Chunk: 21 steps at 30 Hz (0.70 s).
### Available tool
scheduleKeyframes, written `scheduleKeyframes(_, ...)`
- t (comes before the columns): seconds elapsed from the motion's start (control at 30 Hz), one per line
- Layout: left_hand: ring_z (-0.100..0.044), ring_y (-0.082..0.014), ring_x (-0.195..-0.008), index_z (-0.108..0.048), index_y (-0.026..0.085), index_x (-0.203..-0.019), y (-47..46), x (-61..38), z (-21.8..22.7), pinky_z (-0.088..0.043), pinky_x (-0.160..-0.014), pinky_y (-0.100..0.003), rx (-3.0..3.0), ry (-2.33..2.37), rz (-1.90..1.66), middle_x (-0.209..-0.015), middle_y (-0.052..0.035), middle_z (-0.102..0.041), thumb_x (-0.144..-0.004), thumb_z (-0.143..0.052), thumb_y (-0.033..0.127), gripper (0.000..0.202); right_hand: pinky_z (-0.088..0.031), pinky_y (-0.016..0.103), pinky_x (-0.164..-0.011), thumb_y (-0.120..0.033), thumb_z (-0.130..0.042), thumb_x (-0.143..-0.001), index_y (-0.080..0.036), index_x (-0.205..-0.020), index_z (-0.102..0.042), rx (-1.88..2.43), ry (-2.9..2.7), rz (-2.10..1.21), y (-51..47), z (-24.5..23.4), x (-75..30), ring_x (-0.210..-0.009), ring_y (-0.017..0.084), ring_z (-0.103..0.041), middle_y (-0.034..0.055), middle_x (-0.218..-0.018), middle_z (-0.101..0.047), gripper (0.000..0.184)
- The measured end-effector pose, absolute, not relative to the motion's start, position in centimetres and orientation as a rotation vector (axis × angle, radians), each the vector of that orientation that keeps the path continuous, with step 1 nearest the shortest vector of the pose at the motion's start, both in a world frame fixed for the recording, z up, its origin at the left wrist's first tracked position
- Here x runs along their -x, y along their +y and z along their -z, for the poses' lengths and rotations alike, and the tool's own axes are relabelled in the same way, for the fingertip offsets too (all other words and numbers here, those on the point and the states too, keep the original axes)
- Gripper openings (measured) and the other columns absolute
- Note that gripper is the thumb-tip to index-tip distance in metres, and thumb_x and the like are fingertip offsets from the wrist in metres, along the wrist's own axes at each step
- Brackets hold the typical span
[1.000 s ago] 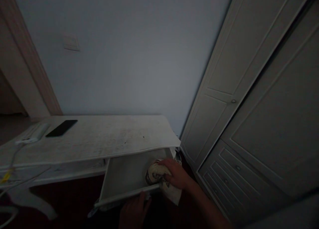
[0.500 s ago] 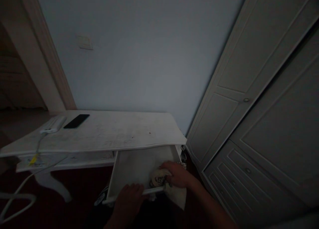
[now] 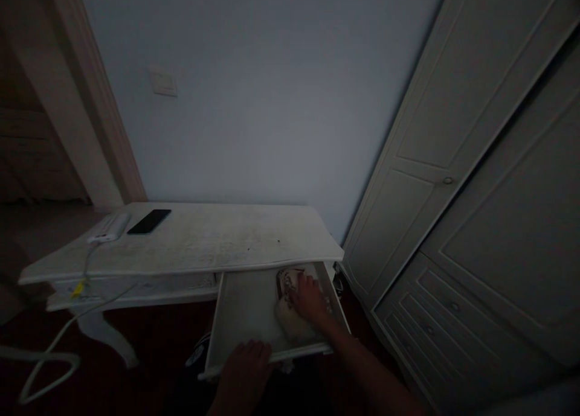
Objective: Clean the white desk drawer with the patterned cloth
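A white drawer [image 3: 247, 310] is pulled out from under a white desk [image 3: 217, 238]. My left hand [image 3: 248, 358] curls its fingers over the top of the drawer's front edge. Inside the drawer, towards its right side, my right hand [image 3: 308, 295] presses a pale cloth [image 3: 290, 320] with a dark printed pattern against the bottom. Part of the cloth is bunched beneath the fingers, and the rest trails towards the drawer front.
A black phone [image 3: 149, 221] and a white power strip [image 3: 111, 229] lie on the desk's left end. A white cable [image 3: 49, 357] hangs at the left. The wardrobe [image 3: 417, 204] stands close on the right. A light switch [image 3: 163, 81] is on the wall.
My right hand has carried the cloth from the drawer's front edge deeper into its right side. My left hand stays on the drawer front. The view has shifted slightly.
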<state>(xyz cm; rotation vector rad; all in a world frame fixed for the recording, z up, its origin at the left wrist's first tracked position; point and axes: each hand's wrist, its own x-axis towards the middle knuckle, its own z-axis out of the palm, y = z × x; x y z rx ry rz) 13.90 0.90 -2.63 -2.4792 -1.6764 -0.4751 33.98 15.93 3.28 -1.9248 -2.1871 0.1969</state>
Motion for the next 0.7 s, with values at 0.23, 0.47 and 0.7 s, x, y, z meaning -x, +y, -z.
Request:
scheduleKeyframes(0.23,-0.071,-0.0222,-0.092,-0.070,0.028,-0.105,0.3,-10.5,4.1,-0.049,-0.086,-0.038,2.430,-1.591,0.572,-0.099,0.0014,-0.076,-0.096,-0.065,0.027,0.010,-0.040,0.048,-0.108,-0.034,-0.048,-0.101,-0.012,-0.140,-0.056,1.892,-2.176,-0.242,19.0,-2.4,-28.2,-0.128,0.036,-0.054,0.0241,-0.139,-0.058,0.045)
scheduleKeyframes(0.47,-0.072,-0.0215,-0.092,-0.072,0.029,-0.103,0.5,-10.4,2.6,-0.051,-0.087,-0.036,2.487,-1.612,0.491,-0.097,0.0008,-0.076,-0.093,-0.069,0.022,0.012,-0.039,0.063,-0.108,-0.043,-0.058,-0.096,-0.022,-0.153,-0.043,1.637,-2.430,-0.430,18.4,-1.8,-18.6,-0.140,0.042,-0.044,0.0211,-0.152,-0.049,0.063)
scheduleKeyframes(0.7,-0.073,-0.0228,-0.098,-0.074,0.029,-0.101,0.7,-10.7,2.1,-0.054,-0.091,-0.038,2.540,-1.722,0.434,-0.104,0.0003,-0.078,-0.089,-0.073,0.018,0.016,-0.046,0.061,-0.104,-0.028,-0.072,-0.083,-0.025,-0.147,-0.051,1.242,-2.754,-0.576,18.2,-2.2,-18.3,-0.134,0.040,-0.053,0.0182,-0.151,-0.052,0.067)
